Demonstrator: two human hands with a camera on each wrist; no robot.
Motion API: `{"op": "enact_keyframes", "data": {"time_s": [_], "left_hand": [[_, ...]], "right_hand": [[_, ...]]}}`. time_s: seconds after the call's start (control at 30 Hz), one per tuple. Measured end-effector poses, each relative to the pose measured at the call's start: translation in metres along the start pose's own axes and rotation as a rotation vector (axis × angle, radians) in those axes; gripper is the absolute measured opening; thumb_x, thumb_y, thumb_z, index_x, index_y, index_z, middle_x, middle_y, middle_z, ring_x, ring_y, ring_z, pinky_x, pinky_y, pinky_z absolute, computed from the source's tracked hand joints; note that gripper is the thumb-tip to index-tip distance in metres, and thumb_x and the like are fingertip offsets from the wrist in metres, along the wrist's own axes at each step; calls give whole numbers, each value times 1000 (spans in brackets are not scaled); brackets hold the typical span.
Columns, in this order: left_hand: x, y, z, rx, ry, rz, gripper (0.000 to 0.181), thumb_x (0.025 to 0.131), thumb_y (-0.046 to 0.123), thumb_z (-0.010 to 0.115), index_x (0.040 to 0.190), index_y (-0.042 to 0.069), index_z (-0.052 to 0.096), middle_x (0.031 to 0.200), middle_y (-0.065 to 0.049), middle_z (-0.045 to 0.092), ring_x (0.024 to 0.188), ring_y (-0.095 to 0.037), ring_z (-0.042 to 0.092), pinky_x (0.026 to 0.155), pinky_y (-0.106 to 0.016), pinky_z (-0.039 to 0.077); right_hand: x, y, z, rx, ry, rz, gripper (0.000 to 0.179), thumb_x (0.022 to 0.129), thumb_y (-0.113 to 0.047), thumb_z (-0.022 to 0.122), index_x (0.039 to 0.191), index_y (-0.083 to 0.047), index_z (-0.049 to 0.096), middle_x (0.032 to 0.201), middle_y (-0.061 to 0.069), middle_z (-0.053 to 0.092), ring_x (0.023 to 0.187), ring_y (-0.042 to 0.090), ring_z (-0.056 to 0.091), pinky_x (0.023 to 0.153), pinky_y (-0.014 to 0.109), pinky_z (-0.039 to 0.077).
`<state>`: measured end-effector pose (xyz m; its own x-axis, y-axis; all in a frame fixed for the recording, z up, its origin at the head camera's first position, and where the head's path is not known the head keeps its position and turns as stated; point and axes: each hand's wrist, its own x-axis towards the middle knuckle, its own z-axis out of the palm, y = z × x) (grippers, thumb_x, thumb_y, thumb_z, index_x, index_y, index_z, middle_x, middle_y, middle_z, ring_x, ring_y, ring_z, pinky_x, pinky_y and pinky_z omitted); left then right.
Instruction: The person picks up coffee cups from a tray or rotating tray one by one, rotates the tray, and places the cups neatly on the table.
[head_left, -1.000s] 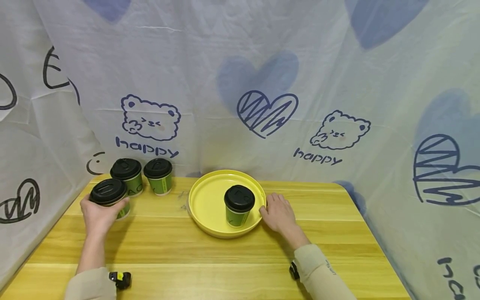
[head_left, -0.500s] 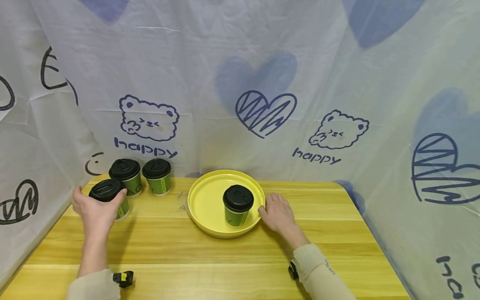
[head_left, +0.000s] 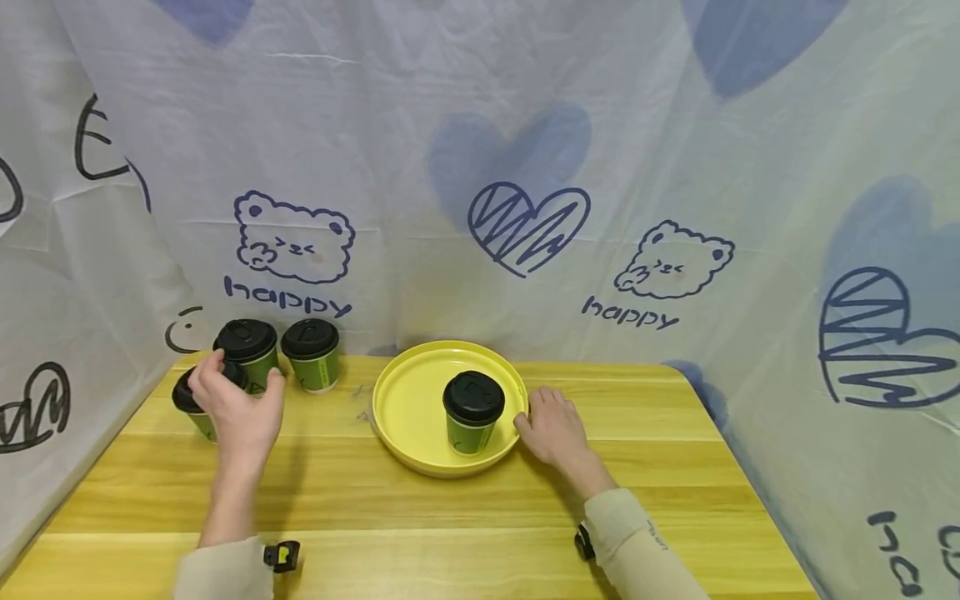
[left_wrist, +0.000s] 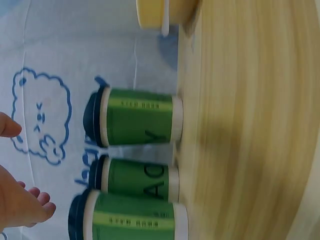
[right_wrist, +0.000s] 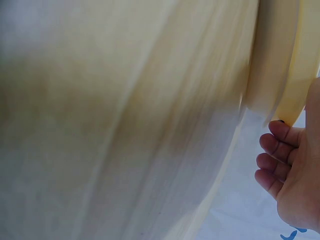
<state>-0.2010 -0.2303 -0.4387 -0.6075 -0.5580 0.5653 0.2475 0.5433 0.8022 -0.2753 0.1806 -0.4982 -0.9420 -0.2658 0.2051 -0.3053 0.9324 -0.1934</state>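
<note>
My left hand [head_left: 242, 412] is raised over the front-left cup, thumb and fingers spread with nothing between them. That paper coffee cup [head_left: 197, 400], green with a black lid, is partly hidden behind the hand. Two similar cups, a back-left cup [head_left: 247, 343] and a cup to its right [head_left: 312, 358], stand just beyond. In the left wrist view the left hand [left_wrist: 20, 202] is apart from the cups' lids. My right hand [head_left: 555, 429] holds the right rim of a round yellow tray [head_left: 397, 446], fingers curled at its outer side. One lidded cup [head_left: 471, 417] stands upright on the tray.
The wooden table [head_left: 420, 533] has its back edge near a white curtain [head_left: 420, 275] printed with hearts and bears. Another stretch of curtain hangs along the left side, close to the cups.
My left hand has let go of the front-left cup, then lifted and moved right. That cup stays standing on the table. The right hand keeps its place at the tray's rim.
</note>
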Motion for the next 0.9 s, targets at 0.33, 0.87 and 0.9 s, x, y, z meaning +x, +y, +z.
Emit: {"op": "enact_keyframes", "data": {"time_s": [0.33,0.87,0.9], "left_hand": [[-20,14,37,-28,-129,-16,68,89,1,68,146,-11,32,146,-33,28,135,-45,33,116,-58,31],[-40,19,72,148,-641,-196,74,92,12,64,150,-15,28,143,-34,34,128,-46,37,111,-58,37],[-40,17,73,163,-670,-204,73,92,12,64,150,-15,29,142,-35,34,129,-47,36,112,-59,36]], "right_hand": [[-1,1,2,-12,10,-4,21,99,-29,51,94,-9,53,95,7,50,91,28,47,78,42,42],[1,3,5,-4,0,-2,22,101,-30,50,97,-9,55,98,7,52,95,29,49,81,43,43],[1,2,4,-1,0,-2,22,100,-30,50,97,-9,55,98,8,52,95,29,49,81,43,43]]}}
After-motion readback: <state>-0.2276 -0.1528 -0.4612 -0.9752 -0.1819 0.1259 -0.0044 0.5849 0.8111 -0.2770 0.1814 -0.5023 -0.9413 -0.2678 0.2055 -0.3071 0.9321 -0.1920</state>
